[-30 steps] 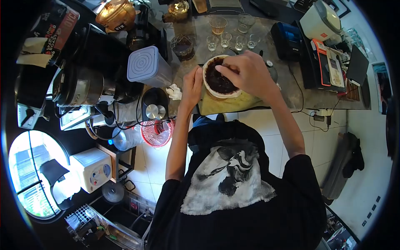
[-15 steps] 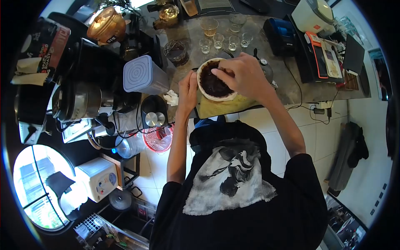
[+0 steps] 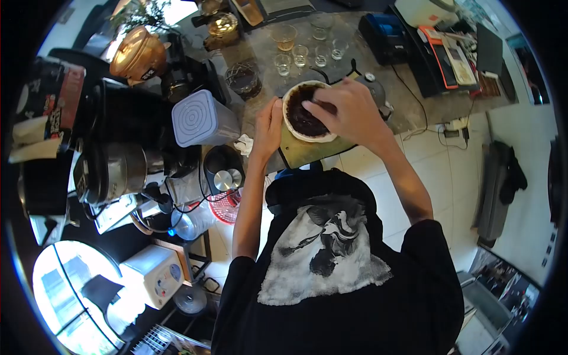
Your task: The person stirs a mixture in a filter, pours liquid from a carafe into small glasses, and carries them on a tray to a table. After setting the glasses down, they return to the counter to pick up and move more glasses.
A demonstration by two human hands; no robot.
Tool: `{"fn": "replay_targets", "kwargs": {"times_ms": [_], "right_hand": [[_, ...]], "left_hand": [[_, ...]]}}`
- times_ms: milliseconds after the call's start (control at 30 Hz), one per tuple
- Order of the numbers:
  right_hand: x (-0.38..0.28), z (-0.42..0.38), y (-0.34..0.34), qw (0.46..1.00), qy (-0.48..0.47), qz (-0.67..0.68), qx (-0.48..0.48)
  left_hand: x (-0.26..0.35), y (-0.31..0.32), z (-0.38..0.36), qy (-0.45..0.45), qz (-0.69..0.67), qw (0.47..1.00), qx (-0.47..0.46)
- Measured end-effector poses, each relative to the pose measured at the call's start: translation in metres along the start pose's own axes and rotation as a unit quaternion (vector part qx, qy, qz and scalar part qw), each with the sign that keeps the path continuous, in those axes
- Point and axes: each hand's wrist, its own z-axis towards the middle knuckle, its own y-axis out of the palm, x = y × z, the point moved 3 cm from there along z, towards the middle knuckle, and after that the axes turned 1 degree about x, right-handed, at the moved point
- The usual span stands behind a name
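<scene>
A white-rimmed round container (image 3: 307,131) with dark, wet-looking brown grounds inside sits near the counter's front edge, by a yellow-green cloth (image 3: 300,152). My left hand (image 3: 268,127) is closed against its left side, thumb up near the rim. Over the right part of the opening is my right hand (image 3: 349,112), its thumb pointing into the container and its other fingers curled; their tips are hidden, so anything between them cannot be made out. A crumpled white tissue (image 3: 244,144) lies left of my left hand.
Behind the container stand several small glasses (image 3: 300,56) and a glass server (image 3: 243,80). A kettle (image 3: 371,89) is at its right. At left are a lidded plastic box (image 3: 204,118) and a scale with metal knobs (image 3: 223,179). Cables hang over the counter's right edge.
The view has turned slightly, so the counter items appear shifted left and up. My left hand stays at the container, and my right hand has moved slightly over its opening.
</scene>
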Motion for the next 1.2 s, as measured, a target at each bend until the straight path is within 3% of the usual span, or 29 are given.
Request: {"fn": "replay_targets", "kwargs": {"times_ms": [100, 200, 300, 400, 467, 633, 767, 967, 1100, 1200], "right_hand": [[0.003, 0.015, 0.003, 0.999, 0.011, 0.011, 0.033], [0.003, 0.019, -0.009, 0.998, 0.053, -0.037, 0.026], [-0.001, 0.003, -0.014, 0.991, 0.101, -0.088, 0.023], [-0.013, -0.009, -0.012, 0.991, 0.105, -0.05, 0.06], [-0.019, -0.009, -0.001, 0.993, 0.115, -0.03, 0.029], [-0.019, 0.007, -0.011, 0.984, 0.149, -0.057, 0.076], [-0.015, -0.006, -0.021, 0.973, 0.204, -0.096, 0.054], [-0.041, -0.016, -0.004, 0.984, 0.166, -0.052, 0.04], [-0.027, -0.001, 0.009, 0.985, 0.12, -0.079, 0.098], [-0.014, 0.006, -0.002, 0.982, 0.142, -0.084, 0.095]], "left_hand": [[0.003, -0.004, 0.006, -0.037, -0.014, 0.997, -0.058], [0.001, -0.007, 0.009, -0.019, 0.002, 0.997, -0.079], [-0.003, -0.007, 0.009, -0.026, -0.02, 0.995, -0.089], [-0.005, -0.007, 0.012, 0.004, -0.017, 0.995, -0.093], [-0.004, -0.005, 0.014, 0.013, -0.03, 0.995, -0.094], [-0.003, -0.006, 0.019, 0.044, -0.02, 0.993, -0.103], [-0.001, -0.006, 0.021, 0.014, -0.048, 0.991, -0.124], [-0.005, -0.008, 0.022, 0.035, -0.031, 0.99, -0.132], [-0.003, -0.008, 0.023, 0.05, -0.026, 0.991, -0.12], [-0.002, -0.008, 0.021, 0.044, -0.025, 0.993, -0.106]]}}
